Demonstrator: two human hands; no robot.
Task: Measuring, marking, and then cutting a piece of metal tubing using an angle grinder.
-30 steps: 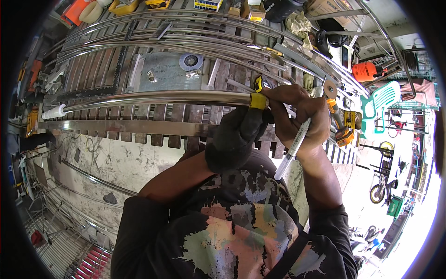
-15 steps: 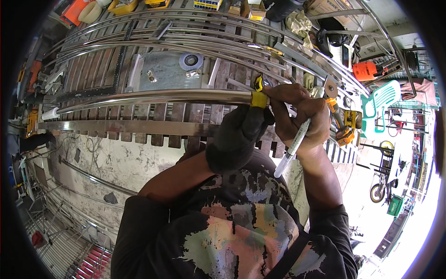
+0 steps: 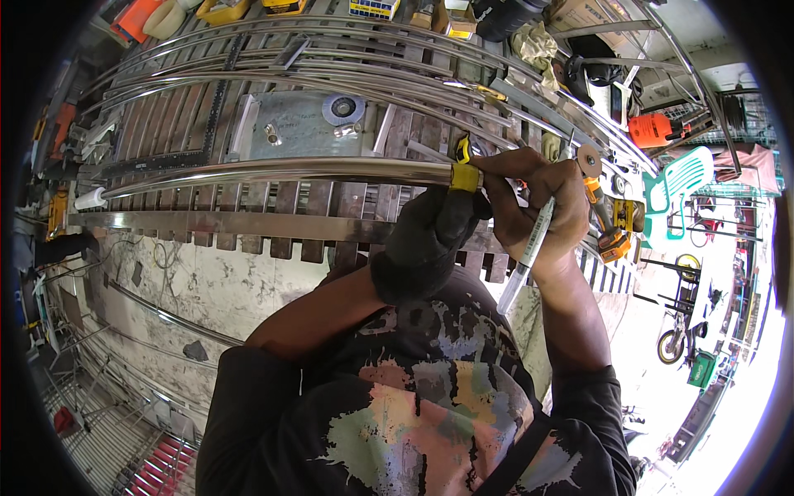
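Running across the slatted desk [image 3: 281, 248], the long polished tube [image 3: 314, 169] lies toward the near edge, its white-covered left end [image 3: 89, 197] by the desk's left edge and its right end at the two hands. That white covering shows a little shorter than a second ago, so the tube seems to have shifted or turned slightly (the head camera has drifted too, so how much is hard to say). A flat metal bar [image 3: 231, 222] follows the near edge. The left hand [image 3: 426, 240], in a dark glove, stays under the tube's right end, its fingers closed on the lower part of a yellow strip [image 3: 466, 178] that crosses the tube. The bare right hand [image 3: 558, 219] has edged slightly rightward along with it, thumb and forefinger by the strip, the other fingers grasping a pale marker [image 3: 529, 254], now slanting a touch more steeply toward the body. Just beyond the strip sits a small tape measure [image 3: 463, 149]. With so little altered, the work appears to be steady holding at that right end; whether the marker touches the metal is not visible.
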